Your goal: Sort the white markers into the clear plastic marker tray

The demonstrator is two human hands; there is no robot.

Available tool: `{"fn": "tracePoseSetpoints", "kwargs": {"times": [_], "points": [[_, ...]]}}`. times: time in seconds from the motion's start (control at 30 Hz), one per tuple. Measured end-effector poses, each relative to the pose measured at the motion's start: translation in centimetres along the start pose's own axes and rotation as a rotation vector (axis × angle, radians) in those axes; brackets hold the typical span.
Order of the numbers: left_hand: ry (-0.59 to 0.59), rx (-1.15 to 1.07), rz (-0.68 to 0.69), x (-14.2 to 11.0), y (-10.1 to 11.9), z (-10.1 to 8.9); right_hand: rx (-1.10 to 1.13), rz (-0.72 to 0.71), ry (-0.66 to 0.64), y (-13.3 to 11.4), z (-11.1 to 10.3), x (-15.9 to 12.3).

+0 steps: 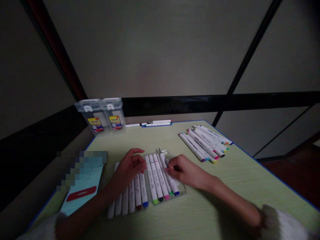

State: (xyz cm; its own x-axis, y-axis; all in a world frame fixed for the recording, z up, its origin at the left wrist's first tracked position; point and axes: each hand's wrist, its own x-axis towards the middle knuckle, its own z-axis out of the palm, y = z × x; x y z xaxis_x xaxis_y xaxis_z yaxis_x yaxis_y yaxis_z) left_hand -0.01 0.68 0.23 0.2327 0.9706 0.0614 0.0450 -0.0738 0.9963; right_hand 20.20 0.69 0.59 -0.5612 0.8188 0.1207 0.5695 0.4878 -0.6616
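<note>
My right hand (178, 169) has its thumb and fingers closed on a white marker (172, 182) with a blue end, slanting over a clear plastic tray (183, 190). Beside it in the tray lie several white markers (153, 180) side by side, with green, black and pink ends toward me. My left hand (132, 164) hovers over a second row of markers (138, 191) on the left, its index finger stretched out and the other fingers loosely bent. Nothing shows in its grasp. The forearm and hand hide part of that row.
Two clear lidded boxes (115, 115) with labels stand at the back left. A loose marker pile (205, 143) lies at the right. More markers (158, 123) lie along the back edge. A phone or tablet with a lit screen (83, 186) lies left. A panelled wall rises behind the table.
</note>
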Motion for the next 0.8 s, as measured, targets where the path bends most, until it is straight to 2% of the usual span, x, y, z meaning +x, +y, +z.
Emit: {"fn": "tracePoseSetpoints", "kwargs": {"times": [0.2,0.37,0.8], "points": [[-0.011,0.021,0.010,0.04,-0.32,-0.09,-0.110,0.027,-0.002,0.08,-0.24,0.06],[-0.005,0.027,0.009,0.15,-0.56,-0.16,-0.093,0.060,-0.047,0.05,-0.49,0.07],[-0.016,0.031,0.002,-0.13,0.00,0.05,-0.138,-0.004,-0.044,0.28,-0.48,0.12]]}}
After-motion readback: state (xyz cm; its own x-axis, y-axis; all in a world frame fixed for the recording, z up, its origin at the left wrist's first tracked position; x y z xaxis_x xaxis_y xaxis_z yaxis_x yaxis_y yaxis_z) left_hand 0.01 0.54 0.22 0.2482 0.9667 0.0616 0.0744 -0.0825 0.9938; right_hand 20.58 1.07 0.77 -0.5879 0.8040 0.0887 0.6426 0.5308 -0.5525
